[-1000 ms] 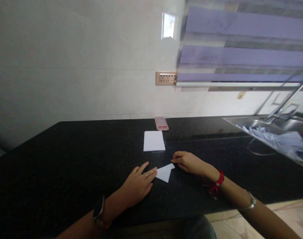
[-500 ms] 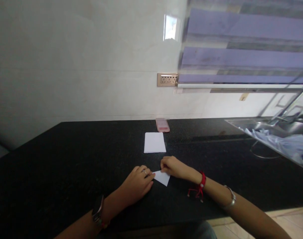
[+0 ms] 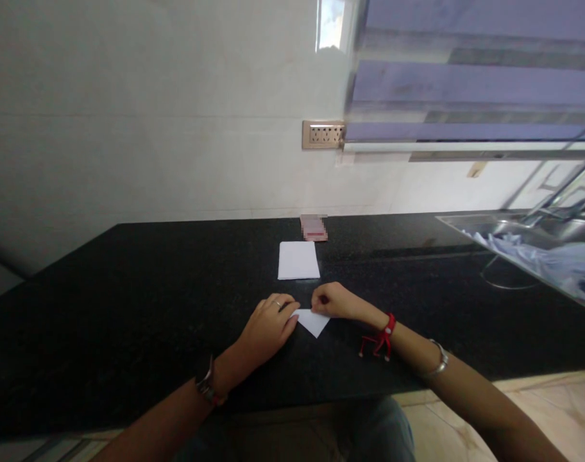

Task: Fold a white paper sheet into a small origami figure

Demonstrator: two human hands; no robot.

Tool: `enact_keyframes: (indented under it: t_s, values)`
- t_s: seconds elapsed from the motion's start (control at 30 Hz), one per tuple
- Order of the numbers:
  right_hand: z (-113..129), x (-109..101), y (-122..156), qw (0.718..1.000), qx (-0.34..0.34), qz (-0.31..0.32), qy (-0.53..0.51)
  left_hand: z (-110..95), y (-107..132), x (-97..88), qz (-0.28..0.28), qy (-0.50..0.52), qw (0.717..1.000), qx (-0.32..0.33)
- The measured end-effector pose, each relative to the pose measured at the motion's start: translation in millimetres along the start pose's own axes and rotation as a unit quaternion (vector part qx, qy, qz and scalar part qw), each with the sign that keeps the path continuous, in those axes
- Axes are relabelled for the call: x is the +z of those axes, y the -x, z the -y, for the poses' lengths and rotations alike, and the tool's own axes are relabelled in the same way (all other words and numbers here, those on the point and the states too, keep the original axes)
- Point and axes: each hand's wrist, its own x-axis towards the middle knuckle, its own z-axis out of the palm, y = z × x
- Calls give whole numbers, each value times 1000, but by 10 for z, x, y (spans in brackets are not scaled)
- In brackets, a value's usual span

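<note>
A small white folded paper point(image 3: 313, 321) lies on the black stone counter point(image 3: 129, 301), folded into a triangle pointing toward me. My left hand point(image 3: 268, 324) rests on its left edge with curled fingers pressing down. My right hand point(image 3: 331, 300) pinches the paper's upper right corner, fingers closed together. A wristwatch sits on my left wrist; a red thread and a metal bangle are on my right wrist.
A stack of white paper squares point(image 3: 298, 260) lies just behind my hands, with a small pink object point(image 3: 313, 227) behind it by the wall. A steel sink point(image 3: 537, 247) holding crumpled paper is at the right. A socket plate point(image 3: 322, 134) is on the wall.
My right hand moved left and folded the paper's right corner over, turning it into a triangle. My left hand's fingers curled in on the paper's left edge.
</note>
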Motion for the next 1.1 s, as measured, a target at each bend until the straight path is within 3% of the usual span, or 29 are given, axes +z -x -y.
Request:
enact_keyframes:
  t_s: [0.2,0.33,0.53,0.77,0.9,1.03,1.1]
  values:
    - [22,39,-33,999,44,-10,-4,-56,-8,58,67,23,996,52]
    - [31,-4,-51,997,79,8,-2,-70,20,79,63,7,997,42]
    - [-90,-231,42,994,92,57,-5,-66,39,121,60,-7,998,33]
    - [-284,-355,112,994,68,84,-18,-14,-27,106,56,74,996,-12]
    - [-222,-279,59,995,9,29,-93,78,-97,150,46,135,987,-69]
    - [-104,-250,51,994,-37,-54,-90,121,-135,164,39,189,976,-101]
    - [-78,-284,65,991,-38,-88,-91,113,-142,134,7,202,973,-109]
